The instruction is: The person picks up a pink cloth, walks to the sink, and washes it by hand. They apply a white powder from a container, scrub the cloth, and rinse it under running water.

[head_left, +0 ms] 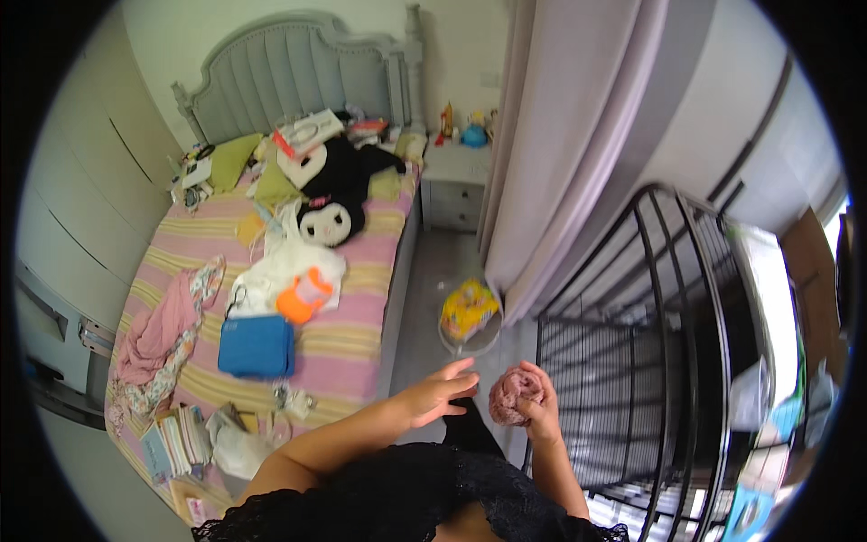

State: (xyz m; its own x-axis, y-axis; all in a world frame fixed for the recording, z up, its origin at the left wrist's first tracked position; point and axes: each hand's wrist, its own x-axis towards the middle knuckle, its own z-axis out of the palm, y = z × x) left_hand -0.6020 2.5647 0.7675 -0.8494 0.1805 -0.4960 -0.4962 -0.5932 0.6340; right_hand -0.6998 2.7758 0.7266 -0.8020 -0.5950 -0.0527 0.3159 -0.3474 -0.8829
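A dusty-pink bundle of soft, bunched-up fabric [515, 396] is in my right hand [540, 411], whose fingers wrap round its right side. The frame does not show what kind of cloth article it is. My left hand [440, 396] is held a little to the left of the bundle, fingers apart, with nothing in it. A gap shows between the left fingertips and the bundle. Both hands are in front of my body, above the grey floor [424, 298] between the bed and a black wire cage.
On the left, the striped bed [348, 348] holds a blue case [256, 346], an orange cap [304, 296], black-and-white plush toys [332, 221], a pink blanket [163, 325] and several books [181, 440]. A bin with a yellow package [470, 309] stands ahead. The black wire cage [601, 397] stands close on the right.
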